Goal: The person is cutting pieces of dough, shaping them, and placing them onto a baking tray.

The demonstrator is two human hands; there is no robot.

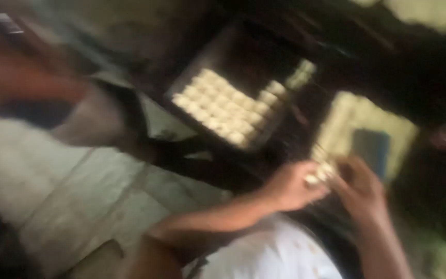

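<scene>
Both hands meet in the middle, low in the blurry head view. Left hand curls its fingers around a small pale lump, maybe soft dough, though the blur makes that hard to tell. Right hand is bent close, touching the same lump from the other side, so both hands pinch it together. The lump sits between the fingertips, up in the air, not resting on any surface.

A little farther off lies a dark tray with rows of pale little pieces packed side by side. Beyond the hands is a pale flat sheet with a dark blue thing on it.

The lump looks small and soft, so it could slip out or get squashed if the fingers press too hard. An arm swinging toward the tray could bump the neat rows.
</scene>
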